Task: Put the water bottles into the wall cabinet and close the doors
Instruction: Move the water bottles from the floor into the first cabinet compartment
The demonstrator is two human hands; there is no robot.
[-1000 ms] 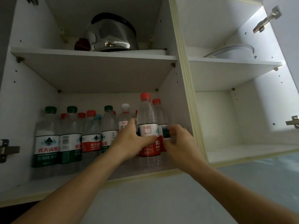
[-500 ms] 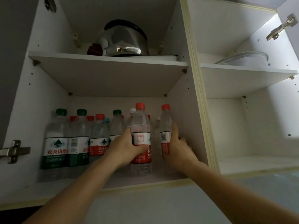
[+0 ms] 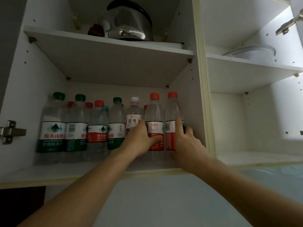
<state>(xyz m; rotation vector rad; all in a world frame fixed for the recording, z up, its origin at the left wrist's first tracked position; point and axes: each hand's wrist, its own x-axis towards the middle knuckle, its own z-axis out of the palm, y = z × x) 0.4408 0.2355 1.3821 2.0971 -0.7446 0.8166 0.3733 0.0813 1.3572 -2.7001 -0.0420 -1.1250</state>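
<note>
Gripping a red-capped bottle point(image 3: 154, 122) at its label, the left hand point(image 3: 141, 141) curls round it from the left; the right hand point(image 3: 185, 145) lies with straight fingers against the rightmost red-capped bottle point(image 3: 171, 118). Both stand upright at the right end of the bottle row point(image 3: 78, 128) on the cabinet's lower shelf point(image 3: 49, 172). A kettle point(image 3: 129, 23) sits on the shelf above.
</note>
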